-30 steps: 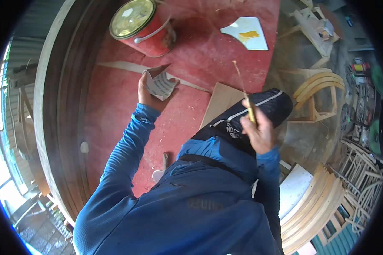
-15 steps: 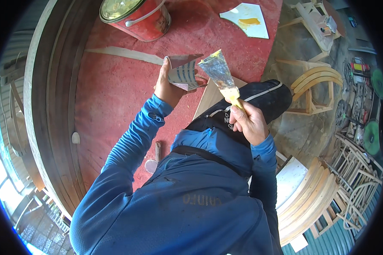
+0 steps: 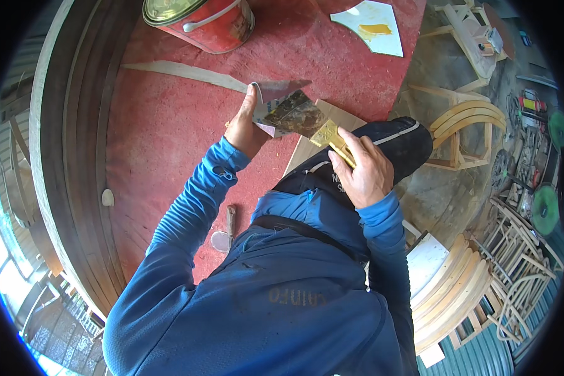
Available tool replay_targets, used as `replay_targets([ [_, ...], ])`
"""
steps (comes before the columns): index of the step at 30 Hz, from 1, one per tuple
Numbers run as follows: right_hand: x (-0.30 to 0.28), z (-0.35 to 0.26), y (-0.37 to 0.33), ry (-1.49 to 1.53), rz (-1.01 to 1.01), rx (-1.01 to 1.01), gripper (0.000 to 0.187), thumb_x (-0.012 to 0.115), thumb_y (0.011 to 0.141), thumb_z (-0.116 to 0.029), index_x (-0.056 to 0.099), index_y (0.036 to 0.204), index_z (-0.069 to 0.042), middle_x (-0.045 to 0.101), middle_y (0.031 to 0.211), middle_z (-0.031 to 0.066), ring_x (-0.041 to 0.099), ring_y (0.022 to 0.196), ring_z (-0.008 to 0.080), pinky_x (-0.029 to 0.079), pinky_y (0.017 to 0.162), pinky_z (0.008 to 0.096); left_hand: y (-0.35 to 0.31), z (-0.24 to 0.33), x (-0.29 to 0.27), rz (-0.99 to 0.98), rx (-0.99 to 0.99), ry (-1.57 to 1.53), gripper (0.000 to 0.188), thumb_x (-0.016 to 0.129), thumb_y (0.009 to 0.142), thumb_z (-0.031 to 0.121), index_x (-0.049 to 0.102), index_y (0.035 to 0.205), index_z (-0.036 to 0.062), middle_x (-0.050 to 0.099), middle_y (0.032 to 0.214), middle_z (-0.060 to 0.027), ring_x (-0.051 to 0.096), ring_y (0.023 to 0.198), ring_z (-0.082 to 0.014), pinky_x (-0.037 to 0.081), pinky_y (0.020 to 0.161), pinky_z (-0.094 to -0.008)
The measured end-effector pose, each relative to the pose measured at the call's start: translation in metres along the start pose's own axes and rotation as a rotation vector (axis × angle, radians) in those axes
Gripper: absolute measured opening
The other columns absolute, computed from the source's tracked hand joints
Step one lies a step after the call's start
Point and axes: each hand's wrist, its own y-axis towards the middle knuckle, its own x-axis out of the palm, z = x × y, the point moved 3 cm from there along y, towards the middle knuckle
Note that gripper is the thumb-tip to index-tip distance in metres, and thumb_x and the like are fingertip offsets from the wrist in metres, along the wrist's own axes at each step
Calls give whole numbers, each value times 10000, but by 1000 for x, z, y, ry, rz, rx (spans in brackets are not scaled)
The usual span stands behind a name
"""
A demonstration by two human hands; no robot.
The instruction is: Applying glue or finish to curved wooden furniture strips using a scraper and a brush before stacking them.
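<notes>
My left hand [image 3: 247, 134] grips a folded sheet of sandpaper [image 3: 281, 89], its dark side and pale printed backing both showing. In my right hand [image 3: 368, 172] is a putty knife [image 3: 297, 114] with a yellow handle and a wide, stained blade. The blade lies across the front of the sandpaper and hides part of it; whether the two touch I cannot tell. Below them, a pale wooden board [image 3: 341, 115] lies partly under my black-clad leg.
A red lidded bucket [image 3: 213, 30] stands on the red surface [image 3: 169, 131]. Right of it lies a white plate [image 3: 391, 42] with a yellow-orange smear. A handled tool [image 3: 231, 219] lies near my waist. Curved wooden parts [image 3: 470, 119] stand at right, and a long curved wooden rim [image 3: 44, 125] at left.
My right hand has turned the putty knife and brought its blade left, from upright and apart to across the sandpaper. The left hand has stayed nearly in place.
</notes>
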Motion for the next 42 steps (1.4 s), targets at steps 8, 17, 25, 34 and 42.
replay_targets([
  [8, 10, 4, -5, -104, 99, -16, 433, 703, 913, -287, 631, 1285, -78, 573, 875, 105, 604, 799, 290, 504, 717, 411, -2, 4, 3, -83, -71, -52, 808, 344, 989, 709, 468, 1454, 60, 577, 1397, -143, 573, 1266, -323, 494, 1034, -498],
  [17, 11, 7, -10, -166, 129, -41, 441, 729, 866, -225, 646, 1284, -112, 550, 869, 88, 580, 798, 270, 493, 738, 404, 1, -23, -22, 58, -285, 22, 656, 516, 998, 575, 516, 1349, 21, 672, 1208, -138, 693, 1062, -317, 577, 896, -510],
  [25, 17, 9, -16, -190, 100, -60, 444, 745, 864, -293, 657, 1250, -93, 541, 819, 81, 593, 748, 262, 499, 678, 396, 12, -37, -34, 117, -153, 282, 316, 697, 966, 311, 714, 1004, -2, 730, 927, -119, 716, 820, -226, 579, 718, -382],
  [34, -13, 15, -10, -281, -3, -301, 398, 692, 887, -225, 634, 1251, -77, 521, 802, 71, 588, 750, 240, 508, 685, 388, 9, -35, -26, 104, -110, 392, 274, 699, 964, 269, 736, 910, 2, 724, 825, -75, 671, 705, -160, 539, 670, -333],
  [42, -7, -12, -16, -83, -53, -475, 378, 709, 831, -157, 684, 1206, -107, 499, 754, 64, 580, 714, 229, 501, 667, 374, 36, 42, -4, 16, 88, 517, 246, 701, 963, 252, 730, 954, 8, 717, 832, -33, 660, 711, -130, 538, 688, -302],
])
